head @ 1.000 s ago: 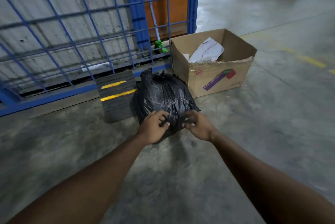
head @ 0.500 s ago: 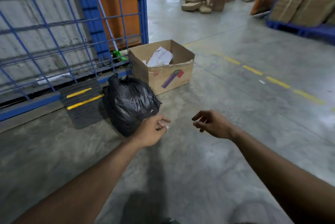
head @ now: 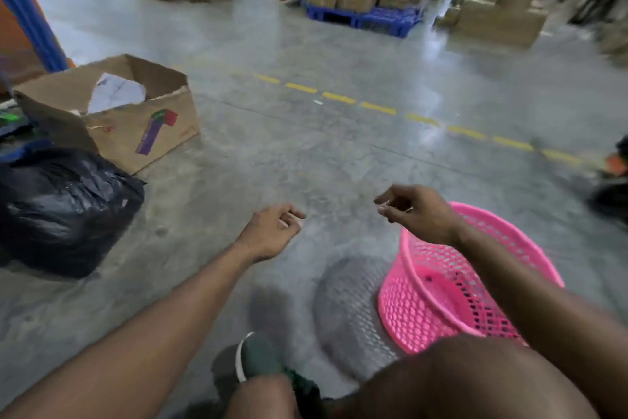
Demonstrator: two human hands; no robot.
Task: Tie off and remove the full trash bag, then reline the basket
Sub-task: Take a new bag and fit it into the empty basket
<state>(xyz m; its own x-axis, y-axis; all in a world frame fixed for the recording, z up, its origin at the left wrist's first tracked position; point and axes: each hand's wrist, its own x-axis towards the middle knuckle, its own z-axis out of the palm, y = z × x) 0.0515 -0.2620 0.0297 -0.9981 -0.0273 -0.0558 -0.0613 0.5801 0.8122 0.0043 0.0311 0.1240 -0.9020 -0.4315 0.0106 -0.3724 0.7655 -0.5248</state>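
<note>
The full black trash bag [head: 64, 208] sits closed on the concrete floor at the far left. A pink mesh basket [head: 441, 296] stands at the lower right with no liner inside. My left hand [head: 272, 232] hovers over bare floor between bag and basket, fingers loosely curled and holding nothing. My right hand [head: 418, 211] hangs above the basket's far rim, fingers apart and loosely bent, holding nothing. My right forearm crosses over the basket and hides part of its rim.
An open cardboard box [head: 136, 123] with white paper in it stands behind the bag. A blue pallet [head: 363, 16] stacked with cartons is at the back. A dashed yellow line [head: 377, 108] crosses the floor. My shoe [head: 261, 361] and knee are at the bottom.
Both hands let go of the black bag and pulled away to the right. My view swung right, so the bag shifted to the left edge and the pink basket came into sight.
</note>
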